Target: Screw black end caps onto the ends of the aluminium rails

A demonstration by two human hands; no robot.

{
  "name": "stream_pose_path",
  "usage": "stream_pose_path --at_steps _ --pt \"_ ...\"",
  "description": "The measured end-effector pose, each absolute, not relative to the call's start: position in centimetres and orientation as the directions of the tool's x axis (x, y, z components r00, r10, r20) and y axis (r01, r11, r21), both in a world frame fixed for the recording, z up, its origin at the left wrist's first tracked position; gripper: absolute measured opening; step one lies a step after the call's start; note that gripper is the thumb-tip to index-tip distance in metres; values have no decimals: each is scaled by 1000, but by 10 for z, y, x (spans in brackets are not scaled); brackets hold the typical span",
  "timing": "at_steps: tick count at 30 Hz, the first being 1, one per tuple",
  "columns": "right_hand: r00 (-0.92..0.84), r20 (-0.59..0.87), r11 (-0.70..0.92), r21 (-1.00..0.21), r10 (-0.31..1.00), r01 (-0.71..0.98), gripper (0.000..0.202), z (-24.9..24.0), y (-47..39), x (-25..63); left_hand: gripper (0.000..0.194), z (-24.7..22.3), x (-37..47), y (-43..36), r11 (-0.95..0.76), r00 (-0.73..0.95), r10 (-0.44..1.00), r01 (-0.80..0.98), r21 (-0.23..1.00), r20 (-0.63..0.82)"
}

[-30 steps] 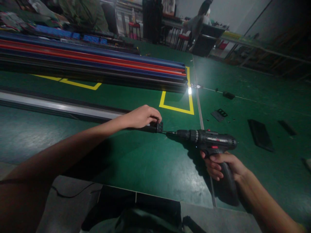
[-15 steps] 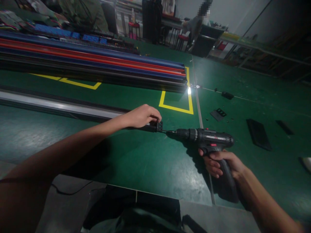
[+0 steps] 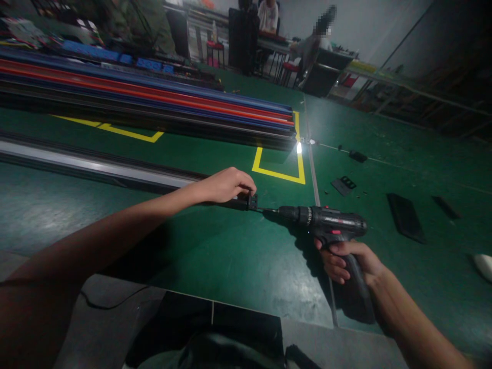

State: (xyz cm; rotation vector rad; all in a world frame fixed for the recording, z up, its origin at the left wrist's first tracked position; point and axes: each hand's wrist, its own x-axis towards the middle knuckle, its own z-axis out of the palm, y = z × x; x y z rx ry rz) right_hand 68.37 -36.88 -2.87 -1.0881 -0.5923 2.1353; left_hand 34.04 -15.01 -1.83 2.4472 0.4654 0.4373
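An assembly workshop, judging by its materials and tools.
A broad green-topped desk [image 3: 215, 256] with yellow marked outlines [image 3: 279, 177] bears long red, blue and black strips [image 3: 154, 93], a long black-and-silver rail [image 3: 115, 171] and tangled multicoloured wires [image 3: 26, 33]. With them is a black, pistol-shaped power drill [image 3: 334, 221] with red parts. Behind, a person in a grey top [image 3: 308, 47] sits at another desk [image 3: 274, 37], near stools with red seats [image 3: 291, 67].
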Motion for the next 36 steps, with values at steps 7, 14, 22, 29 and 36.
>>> stream_pose_path --at_steps 7,14,22,29,36 --pt "-400 -552 -676 -660 732 -328 31 -26 -369 682 27 -21 340 -149 -763 880 429 232 603 204" --pt "-426 -516 -662 -659 743 -356 27 -28 -369 684 27 -20 340 -150 -763 882 424 226 606 205" --pt "-459 -464 -635 -688 758 -352 27 -32 -371 688 26 -19 340 -150 -746 880 433 230 625 193" --pt "-466 -465 -637 -693 753 -338 30 -31 -369 688 25 -20 340 -150 -745 878 433 222 629 203" --pt "-508 -441 -653 -653 740 -384 28 -36 -367 692 25 -21 339 -149 -757 881 427 226 613 202"
